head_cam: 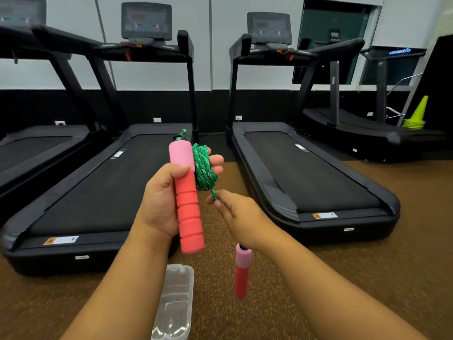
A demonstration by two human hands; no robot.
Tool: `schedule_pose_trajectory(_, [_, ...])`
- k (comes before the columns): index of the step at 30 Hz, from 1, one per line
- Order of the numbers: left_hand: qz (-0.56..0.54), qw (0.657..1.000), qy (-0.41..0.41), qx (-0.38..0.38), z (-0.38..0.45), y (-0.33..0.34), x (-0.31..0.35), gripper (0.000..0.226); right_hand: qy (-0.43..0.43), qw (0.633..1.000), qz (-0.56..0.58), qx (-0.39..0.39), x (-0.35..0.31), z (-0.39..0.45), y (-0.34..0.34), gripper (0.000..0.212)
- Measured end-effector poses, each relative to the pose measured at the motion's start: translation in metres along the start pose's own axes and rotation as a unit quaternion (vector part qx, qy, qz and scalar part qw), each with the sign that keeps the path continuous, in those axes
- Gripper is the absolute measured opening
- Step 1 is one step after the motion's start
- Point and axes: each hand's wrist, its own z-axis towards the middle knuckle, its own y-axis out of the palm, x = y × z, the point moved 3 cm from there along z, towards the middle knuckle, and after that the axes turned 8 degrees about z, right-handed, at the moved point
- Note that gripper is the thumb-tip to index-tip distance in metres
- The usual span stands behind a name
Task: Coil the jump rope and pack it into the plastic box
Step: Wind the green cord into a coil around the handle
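My left hand (161,204) grips one pink and red foam handle (188,202) of the jump rope upright, with the green rope (202,168) coiled in several loops around its fingers beside the handle. My right hand (235,214) pinches the rope's free strand just below the coil. The second pink and red handle (242,271) hangs below my right wrist, blurred. A clear plastic box (175,303) lies on the floor under my arms, between them; whether it has a lid on I cannot tell.
Two black treadmills (306,182) stand ahead on the left and right, a third at the far left edge. Brown speckled floor (355,278) lies between and around me. Stacked yellow-green cones (416,116) sit at the back right.
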Motion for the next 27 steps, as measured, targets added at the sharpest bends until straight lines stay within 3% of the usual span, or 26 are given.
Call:
schedule_pose_trajectory(9, [-0.015, 0.997, 0.020, 0.075, -0.002, -0.002, 0.001, 0.045, -0.034, 0.995, -0.069, -0.063, -0.011, -0.019, 0.010, 0.019])
schedule_pose_trajectory(15, [0.034, 0.995, -0.016, 0.093, -0.001, -0.011, -0.011, 0.045, -0.062, 0.983, -0.147, -0.090, -0.025, -0.021, 0.002, 0.013])
schedule_pose_trajectory(23, [0.128, 0.986, -0.084, 0.065, -0.006, -0.009, -0.016, 0.053, -0.112, 0.968, -0.207, -0.083, -0.042, -0.014, -0.017, 0.019])
schedule_pose_trajectory(27, [0.187, 0.975, -0.113, 0.033, -0.010, -0.005, -0.019, 0.021, -0.130, 0.966, -0.216, -0.061, -0.050, -0.005, -0.033, 0.018])
